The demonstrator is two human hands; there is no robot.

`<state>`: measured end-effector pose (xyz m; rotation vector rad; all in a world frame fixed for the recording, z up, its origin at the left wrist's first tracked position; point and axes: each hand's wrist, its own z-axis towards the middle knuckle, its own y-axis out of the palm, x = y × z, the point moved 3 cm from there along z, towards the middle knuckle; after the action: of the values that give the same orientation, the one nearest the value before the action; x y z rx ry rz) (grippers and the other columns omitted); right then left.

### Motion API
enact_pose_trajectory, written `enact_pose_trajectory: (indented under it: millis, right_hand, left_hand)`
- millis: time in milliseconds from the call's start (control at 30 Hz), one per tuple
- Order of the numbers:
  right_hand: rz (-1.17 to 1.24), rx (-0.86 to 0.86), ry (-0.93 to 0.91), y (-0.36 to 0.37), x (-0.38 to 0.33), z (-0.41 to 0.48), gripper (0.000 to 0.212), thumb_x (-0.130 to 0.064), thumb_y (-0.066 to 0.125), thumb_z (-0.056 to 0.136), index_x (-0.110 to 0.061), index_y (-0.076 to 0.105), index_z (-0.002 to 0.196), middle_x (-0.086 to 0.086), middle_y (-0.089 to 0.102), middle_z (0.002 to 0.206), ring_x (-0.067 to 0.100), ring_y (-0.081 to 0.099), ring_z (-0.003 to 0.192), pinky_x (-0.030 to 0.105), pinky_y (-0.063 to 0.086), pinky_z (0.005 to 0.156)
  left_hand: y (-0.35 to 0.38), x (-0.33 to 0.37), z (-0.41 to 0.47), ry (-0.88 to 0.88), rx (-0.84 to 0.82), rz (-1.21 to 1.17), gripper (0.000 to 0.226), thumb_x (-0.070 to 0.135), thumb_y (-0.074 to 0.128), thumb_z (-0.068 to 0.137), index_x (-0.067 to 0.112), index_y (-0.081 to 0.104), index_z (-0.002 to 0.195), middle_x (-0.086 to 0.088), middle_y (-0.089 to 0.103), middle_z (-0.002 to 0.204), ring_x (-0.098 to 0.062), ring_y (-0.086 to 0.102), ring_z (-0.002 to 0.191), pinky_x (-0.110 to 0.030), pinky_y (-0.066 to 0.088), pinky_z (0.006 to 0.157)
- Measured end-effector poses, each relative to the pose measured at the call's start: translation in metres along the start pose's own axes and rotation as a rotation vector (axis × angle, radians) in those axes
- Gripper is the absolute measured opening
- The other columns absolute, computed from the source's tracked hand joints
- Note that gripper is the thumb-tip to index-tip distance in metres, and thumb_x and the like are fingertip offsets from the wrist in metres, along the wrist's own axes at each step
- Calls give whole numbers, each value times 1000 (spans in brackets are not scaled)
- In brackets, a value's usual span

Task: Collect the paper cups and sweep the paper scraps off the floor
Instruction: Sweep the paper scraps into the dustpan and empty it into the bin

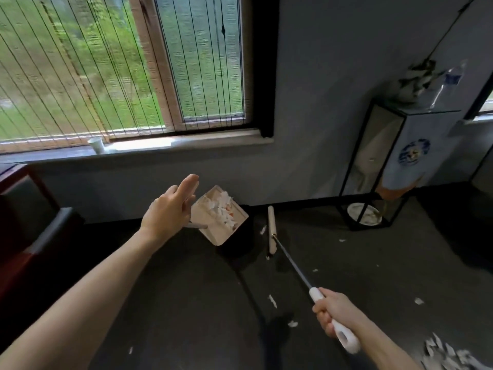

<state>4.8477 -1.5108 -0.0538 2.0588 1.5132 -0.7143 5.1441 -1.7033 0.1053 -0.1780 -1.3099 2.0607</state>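
Note:
A beige dustpan (216, 234) heaped with white paper scraps (223, 208) sits by the wall, with a dark shape under its right side. My left hand (170, 206) hovers just left of it, fingers straight; a grey handle stub pokes out below the palm. My right hand (330, 313) grips the white handle of a broom (271, 230), whose beige head rests on the dark floor right of the dustpan. Loose scraps (272, 300) lie on the floor, and a bigger pile (448, 356) sits at the bottom right. A white paper cup (96, 144) stands on the windowsill.
A black-framed glass stand (373, 166) occupies the right corner, with a water bottle (450, 81) and a dried plant on top. A dark red and black seat (24, 209) fills the left edge. The grey wall and window lie straight ahead.

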Motion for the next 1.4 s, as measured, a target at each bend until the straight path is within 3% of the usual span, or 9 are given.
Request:
enact_pose_trajectory:
  millis: [100,267,433,533,600,700,1000,1167,1400]
  right_hand:
    - [12,15,7,10,-24,12,31,10,41,89,-14,56,102,4,41,45,8,35,34,15,28,31]
    - [8,117,1,33,-56,36,55,10,44,89,-18,45,136,4,41,47,9,35,33,15,28,31]
    - [176,142,-24,61,-86,51,36,8,43,89,-4,44,123,0,38,48,5,32,36,13,22,33]
    - [262,152,-60,70,-104,56,34,8,43,89,-7,52,119,-1,39,48,4,33,36,13,23,31]
    - [288,155,-74,72,-115,57,37,8,43,90,-11,55,119,-2,40,47,4,35,35,14,25,29]
    - [282,183,-90,66,-132,58,45,9,43,90,-16,50,126,-1,40,45,4,34,33,14,26,28]
    - [200,237,-157,42,-154,50,66,9,46,90,-23,32,147,-1,44,42,4,37,32,15,30,29]
    - [193,194,-193,39,-145,54,69,8,47,89,-26,32,147,0,46,45,5,38,34,17,32,31]
    - [182,130,-152,35,-130,57,71,7,48,89,-27,28,148,0,51,45,5,41,35,18,33,32]
  left_hand:
    - [22,-19,41,41,-123,136,57,20,57,93,29,26,140,-19,61,104,-36,65,72,-48,57,64]
    - [88,-49,79,230,-326,230,56,17,54,93,24,36,146,-15,59,115,-42,65,72,-42,54,57]
    - [148,-72,73,467,-606,219,49,52,19,97,42,15,146,-4,52,117,-32,63,83,-39,49,68]
    - [160,-70,68,392,-747,23,67,77,-6,80,55,9,141,2,57,118,-25,65,92,-36,51,80]
    - [161,-62,62,315,-860,-82,57,74,7,87,58,-7,139,8,60,126,-22,64,101,-37,50,89]
    - [163,-51,52,204,-951,-63,76,73,23,88,43,-16,145,1,67,114,-22,65,94,-38,49,87]
    - [176,-30,50,284,-761,251,84,70,18,91,17,-10,150,-7,70,91,-30,67,78,-41,52,69]
    - [172,-36,74,367,-641,361,87,72,22,88,15,5,152,-4,71,101,-25,69,84,-35,50,63]
    - [140,-43,111,428,-546,414,78,70,22,89,17,21,147,-10,56,132,-27,65,102,-37,54,76]
